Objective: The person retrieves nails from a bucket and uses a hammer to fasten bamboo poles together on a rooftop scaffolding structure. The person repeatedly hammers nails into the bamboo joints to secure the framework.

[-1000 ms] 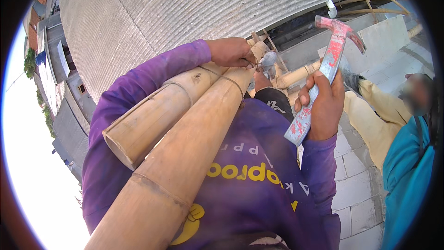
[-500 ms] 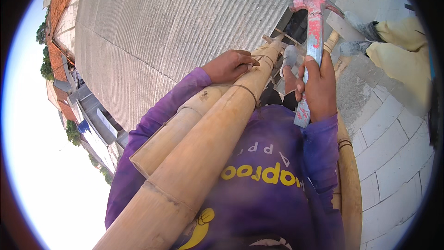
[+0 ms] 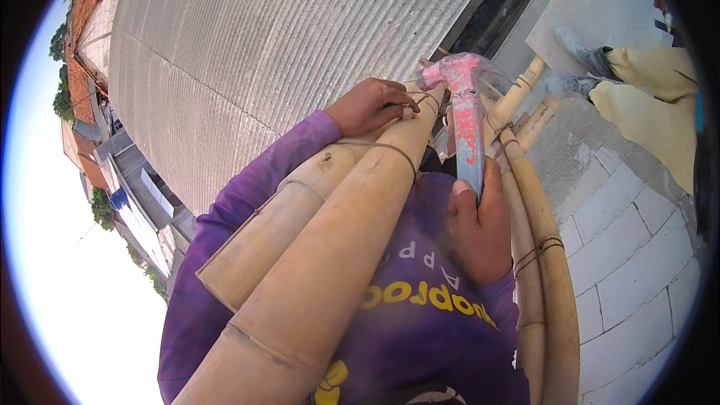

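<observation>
My right hand (image 3: 484,229) is wrapped round the handle of a claw hammer (image 3: 470,127) with worn red paint. The hammer's head hangs over the far end of a thick bamboo pole (image 3: 322,255), close to the fingers of my left hand (image 3: 369,107). Those fingers are pinched together on top of the pole; whatever is between them is too small to make out. A shorter bamboo pole (image 3: 274,229) lies alongside on the left. Dark binding (image 3: 390,147) loops around the thick pole, which slants across my front.
A grey corrugated roof (image 3: 277,37) spreads out beyond the poles. More tied bamboo poles (image 3: 551,277) stand at my right, beside a pale block surface (image 3: 626,285). Another person's legs in yellowish trousers (image 3: 649,116) and boots (image 3: 574,49) are at the upper right.
The hammer has swung down and left, its head now near my left fingers. My right hand has dropped lower. My left hand stays pinched at nearly the same spot.
</observation>
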`<move>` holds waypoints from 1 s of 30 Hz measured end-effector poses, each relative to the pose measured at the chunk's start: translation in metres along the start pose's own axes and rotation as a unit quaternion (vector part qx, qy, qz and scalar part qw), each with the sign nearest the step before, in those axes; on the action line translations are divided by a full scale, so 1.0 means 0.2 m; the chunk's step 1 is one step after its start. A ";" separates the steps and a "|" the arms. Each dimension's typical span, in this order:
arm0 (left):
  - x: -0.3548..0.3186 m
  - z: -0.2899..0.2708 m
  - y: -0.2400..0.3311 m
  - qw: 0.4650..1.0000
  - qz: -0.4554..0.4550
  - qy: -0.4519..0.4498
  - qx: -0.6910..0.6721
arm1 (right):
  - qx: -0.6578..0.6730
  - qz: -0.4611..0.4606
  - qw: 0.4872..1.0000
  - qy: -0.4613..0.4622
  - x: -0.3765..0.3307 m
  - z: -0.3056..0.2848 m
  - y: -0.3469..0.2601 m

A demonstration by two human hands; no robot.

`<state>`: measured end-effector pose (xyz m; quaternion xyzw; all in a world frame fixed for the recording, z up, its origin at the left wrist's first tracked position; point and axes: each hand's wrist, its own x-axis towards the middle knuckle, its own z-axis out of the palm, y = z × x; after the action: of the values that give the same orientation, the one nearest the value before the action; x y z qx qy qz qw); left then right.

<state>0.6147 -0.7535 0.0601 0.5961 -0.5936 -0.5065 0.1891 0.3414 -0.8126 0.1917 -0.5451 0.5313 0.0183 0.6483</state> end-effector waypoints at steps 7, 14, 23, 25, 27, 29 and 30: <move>-0.04 -0.01 0.02 0.997 -0.008 0.043 -0.066 | 0.047 0.040 0.998 -0.030 0.12 0.01 -0.05; -0.05 0.00 -0.01 0.995 -0.017 0.044 -0.090 | 0.163 0.065 0.982 0.067 0.13 -0.16 -0.15; -0.07 0.00 -0.02 0.992 -0.028 0.024 -0.117 | 0.090 0.137 0.984 -0.064 0.16 -0.10 -0.13; -0.06 0.01 -0.02 0.994 -0.009 0.029 -0.102 | 0.097 0.149 0.984 0.002 0.15 -0.16 -0.15; -0.06 0.01 -0.03 0.993 -0.017 0.022 -0.112 | 0.125 0.106 0.985 0.047 0.15 -0.16 -0.14; -0.06 0.01 -0.03 0.994 -0.017 0.021 -0.109 | 0.176 0.047 0.981 0.063 0.15 -0.13 -0.13; -0.05 0.00 -0.03 0.995 -0.014 0.020 -0.100 | 0.117 0.052 0.991 0.026 0.15 -0.10 -0.11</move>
<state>0.6196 -0.7422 0.0589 0.5923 -0.5280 -0.5537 0.2525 0.3545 -0.8520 0.1896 -0.4375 0.5741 -0.0249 0.6917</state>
